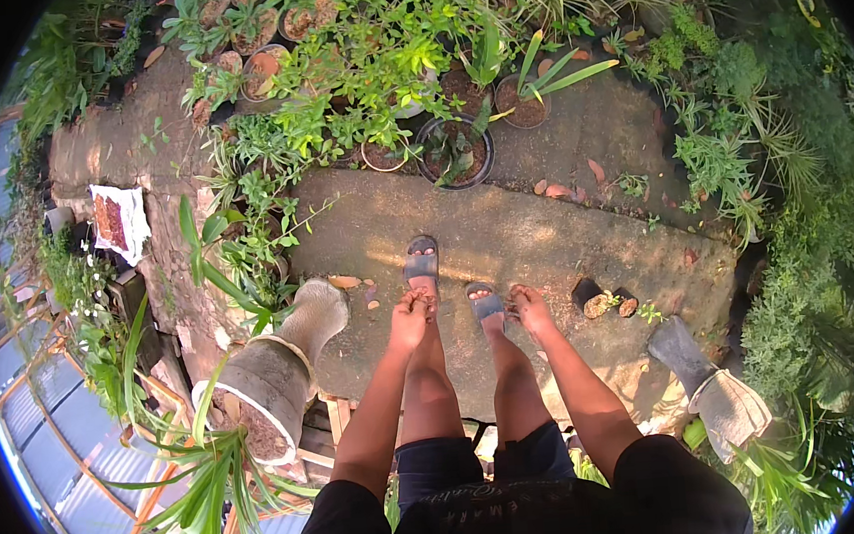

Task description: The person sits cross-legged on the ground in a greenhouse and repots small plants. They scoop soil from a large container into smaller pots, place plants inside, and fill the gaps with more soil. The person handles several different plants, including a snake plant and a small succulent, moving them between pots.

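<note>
My left hand [414, 315] is held out over my sandalled foot, its fingers curled; whether something small is between them I cannot tell. Level with it, my right hand [526, 306] hangs beside the other foot, fingers bent, and its contents cannot be made out either. Below both hands lies a worn concrete slab [468, 211]. Right of my right hand, a small black nursery pot [586, 290] lies near clumps of soil [597, 306] with a little seedling. A round black pot [480, 159] with a dark-leaved plant stands ahead of my feet.
A pedestal planter [269, 370] with long-leaved plants stands at the left, another stone planter [728, 409] at the lower right. Potted leafy plants [381, 67] crowd the far side. A white cloth [135, 222] bearing reddish material lies at the far left. Dense foliage [800, 328] lines the right.
</note>
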`<state>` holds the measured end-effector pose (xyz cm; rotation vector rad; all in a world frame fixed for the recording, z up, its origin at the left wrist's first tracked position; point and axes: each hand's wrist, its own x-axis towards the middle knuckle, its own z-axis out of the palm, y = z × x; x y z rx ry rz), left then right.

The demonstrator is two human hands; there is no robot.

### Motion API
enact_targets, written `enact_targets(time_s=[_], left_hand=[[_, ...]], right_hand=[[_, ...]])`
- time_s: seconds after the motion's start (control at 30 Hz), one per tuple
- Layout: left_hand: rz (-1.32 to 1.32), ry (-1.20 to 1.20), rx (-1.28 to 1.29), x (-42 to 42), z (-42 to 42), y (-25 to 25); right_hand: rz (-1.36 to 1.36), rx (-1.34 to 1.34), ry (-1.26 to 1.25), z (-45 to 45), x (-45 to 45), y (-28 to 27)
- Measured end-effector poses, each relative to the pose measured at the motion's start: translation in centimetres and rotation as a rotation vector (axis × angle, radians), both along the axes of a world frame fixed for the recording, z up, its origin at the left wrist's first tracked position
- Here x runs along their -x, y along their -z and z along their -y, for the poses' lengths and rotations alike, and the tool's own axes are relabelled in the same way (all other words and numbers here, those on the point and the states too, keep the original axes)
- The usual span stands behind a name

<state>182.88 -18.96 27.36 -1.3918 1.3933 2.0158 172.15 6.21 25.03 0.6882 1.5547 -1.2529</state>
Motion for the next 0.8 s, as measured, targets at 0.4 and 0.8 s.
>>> enact_targets(time_s=[0.4, 0.8], left_hand=[[-0.499, -0.448, 0.247, -16.5, -3.9, -33.9], [-0.338, -1.109, 0.653, -52.8, -6.7, -43.4]], right_hand=[[-0.199, 0.401, -0.685, 4.4, -8.5, -35.5], [0.104, 1.361, -1.301, 25.4, -36.1, -48.4]])
